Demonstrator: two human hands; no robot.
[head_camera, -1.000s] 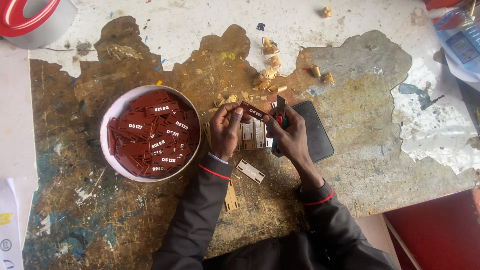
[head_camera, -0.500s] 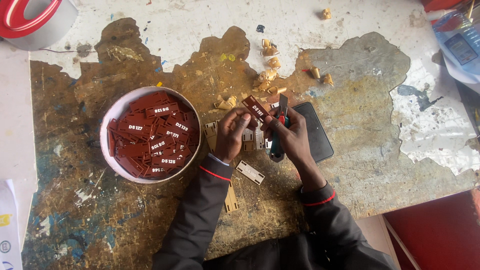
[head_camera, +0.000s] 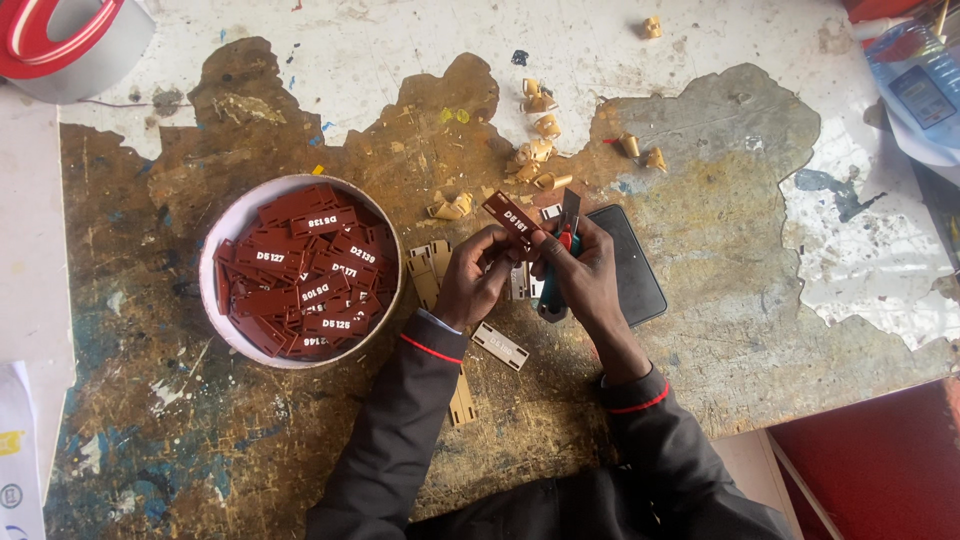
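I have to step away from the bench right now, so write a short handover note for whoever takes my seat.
Left hand pinches one dark red tag, tilted above the table.
Right hand grips a small knife with a teal handle, blade beside the tag.
White bowl to the left is full of the same red tags.
Pale tan plates lie under and below the hands; curled shavings lie beyond.
Dark phone lies right of the hands.
Done or left: cannot tell.

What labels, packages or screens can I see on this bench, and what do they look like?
Tag: held by both hands above mid-bench; small brown rectangle, white characters.
Bowl of tags: left of the hands; round white bowl, brown rectangles.
Phone: beside right hand; dark, flat, screen off.
Packet: top right; bluish, crinkled.
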